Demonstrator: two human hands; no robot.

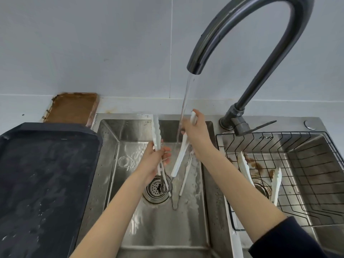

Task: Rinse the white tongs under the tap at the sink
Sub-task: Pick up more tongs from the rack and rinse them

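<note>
Left hand (155,157): the fingers (166,149) are closed around one pair of white tongs (157,135), near its middle; the toothed white tips point up and away, toward the back wall of the sink.
Right hand (193,130): the fingers are closed around the upper end of a second pair of tongs (180,157); one white arm runs down and to the left under the hand, the other arm hangs lower and partly behind the wrist.
Water (184,108): a thin stream falls from the tap (249,34) and passes just beside the right hand, very near the second pair of tongs; I cannot tell exactly where it touches.
Left basin (111,146): steel, wet, with a round drain strainer (155,189) at the bottom; the metal hinge ends of both held tongs hang just over or beside the strainer.
Right basin (320,202): it holds a black wire basket (307,164); inside the basket lies a third pair of white tongs (260,175), spread open, with brown dirt on the basin floor below.
Desk, left side: a dark tray (41,183) with water drops, cut off by the picture edge; behind it a brown, rusty-looking board (74,107) leans at the wall.
Hard to see: a white object (235,239) on the divider between the basins, low in the view, is cut off and I cannot name it.
</note>
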